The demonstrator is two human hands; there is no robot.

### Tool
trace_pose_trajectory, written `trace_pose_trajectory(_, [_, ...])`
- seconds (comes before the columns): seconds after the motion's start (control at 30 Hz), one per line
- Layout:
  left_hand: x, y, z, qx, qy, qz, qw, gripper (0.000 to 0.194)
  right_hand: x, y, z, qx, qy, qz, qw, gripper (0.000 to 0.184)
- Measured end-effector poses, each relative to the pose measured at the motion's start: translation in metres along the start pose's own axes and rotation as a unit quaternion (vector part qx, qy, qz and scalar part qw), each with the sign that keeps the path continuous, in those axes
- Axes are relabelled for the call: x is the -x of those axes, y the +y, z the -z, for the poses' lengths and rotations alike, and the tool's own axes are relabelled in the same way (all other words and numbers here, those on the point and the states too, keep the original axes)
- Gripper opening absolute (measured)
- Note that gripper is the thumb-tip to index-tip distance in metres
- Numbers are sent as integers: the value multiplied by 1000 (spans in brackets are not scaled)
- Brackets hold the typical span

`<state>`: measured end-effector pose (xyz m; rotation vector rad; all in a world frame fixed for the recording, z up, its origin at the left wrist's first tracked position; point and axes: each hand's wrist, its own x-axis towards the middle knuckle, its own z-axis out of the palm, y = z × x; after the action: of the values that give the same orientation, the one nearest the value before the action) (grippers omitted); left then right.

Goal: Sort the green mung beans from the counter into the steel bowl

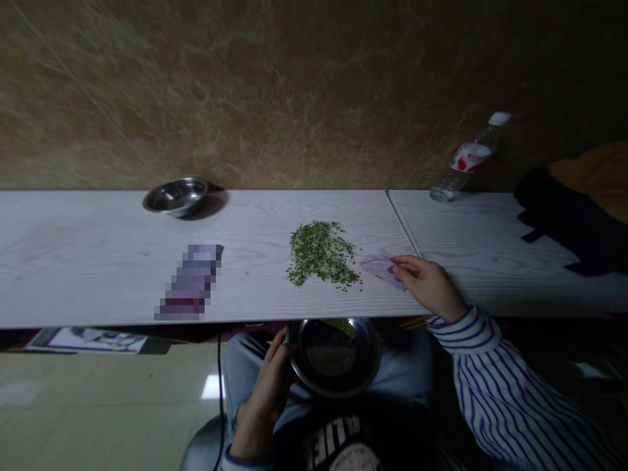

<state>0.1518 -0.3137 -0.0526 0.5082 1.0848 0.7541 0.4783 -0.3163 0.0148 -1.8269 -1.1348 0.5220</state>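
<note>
Head view: A white wood-grain tabletop (98, 255) runs along a marbled wall (245, 91). A loose patch of green grains (321, 255) lies on the tabletop, near its middle. The right hand (426, 281) pinches a thin translucent purplish sheet (383, 269) between thumb and fingers, just beside the right edge of the grains. The left hand (275, 373) grips the left rim of a large metal bowl (331, 360), positioned over the lap below the table edge; more green matter shows inside its far side.

Labels and markings: A clear bottle (444, 191) with a white cap stands at the rear right. Its label (471, 157) is red and white; the brand is too small to read. The dark shirt (294, 445) carries large pale block letters; the full word cannot be made out. A flat rectangular item (191, 281), left of the grains, is pixelated, with no legible text. A small metal bowl (176, 196) sits behind it, near the wall.
</note>
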Motion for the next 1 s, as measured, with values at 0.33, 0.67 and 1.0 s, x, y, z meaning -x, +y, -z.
trace_pose_trajectory(0.33, [-1,1,-5,11,-4,2,1000,48,23,-2,0,-4,-13,24,1000,26])
trace_pose_trajectory(0.67, [-2,-4,-2,-6,-4,3,1000,51,33,1,3,13,-13,23,1000,28])
trace_pose_trajectory(1.0, [0,-3,-6,1,-5,10,1000,51,46,2,6,24,-6,24,999,26])
